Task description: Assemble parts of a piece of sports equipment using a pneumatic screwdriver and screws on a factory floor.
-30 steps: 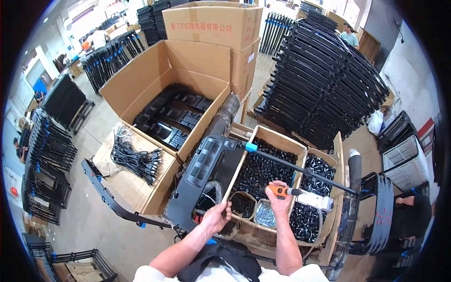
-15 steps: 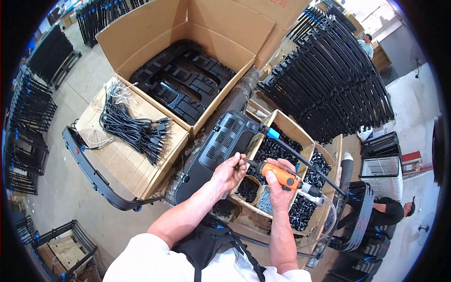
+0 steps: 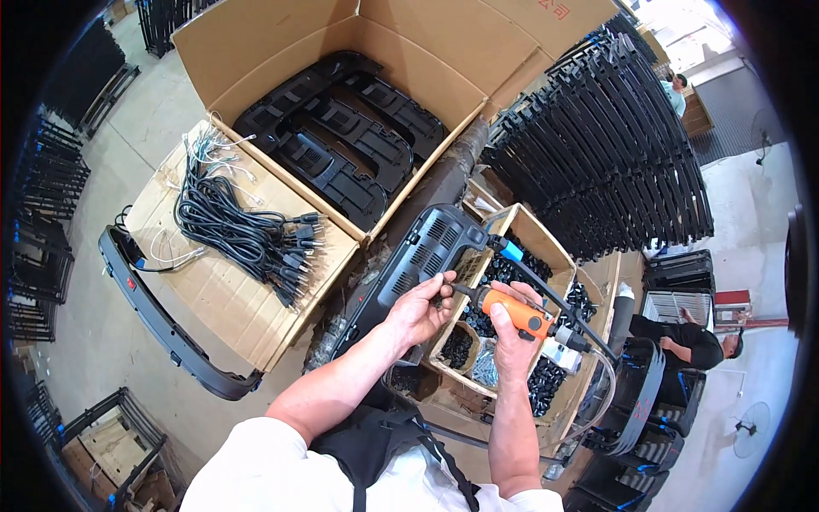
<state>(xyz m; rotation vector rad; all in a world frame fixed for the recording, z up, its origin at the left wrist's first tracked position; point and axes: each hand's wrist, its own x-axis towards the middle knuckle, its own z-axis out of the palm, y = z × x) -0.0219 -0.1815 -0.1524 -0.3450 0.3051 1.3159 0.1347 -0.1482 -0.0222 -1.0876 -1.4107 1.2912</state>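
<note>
The right hand (image 3: pixel 514 340) is wrapped around the body of an orange power driver (image 3: pixel 510 311), thumb lying along the casing. The driver is positioned over a divided tray (image 3: pixel 536 233) of small black parts, its tip directed toward the left hand (image 3: pixel 418 312). A pale hose (image 3: pixel 612 384) curves away near the rear end. The left hand is placed at the driver's tip, thumb and fingers curled toward each other (whether they pinch a small part cannot be told). Just beyond it lies a black plastic cover (image 3: pixel 431 256) with vent slots. To the left, bundled black cables (image 3: pixel 226 213) rest on cardboard (image 3: pixel 196 282), beside a large box (image 3: pixel 273 43) containing further covers (image 3: pixel 341 175).
</note>
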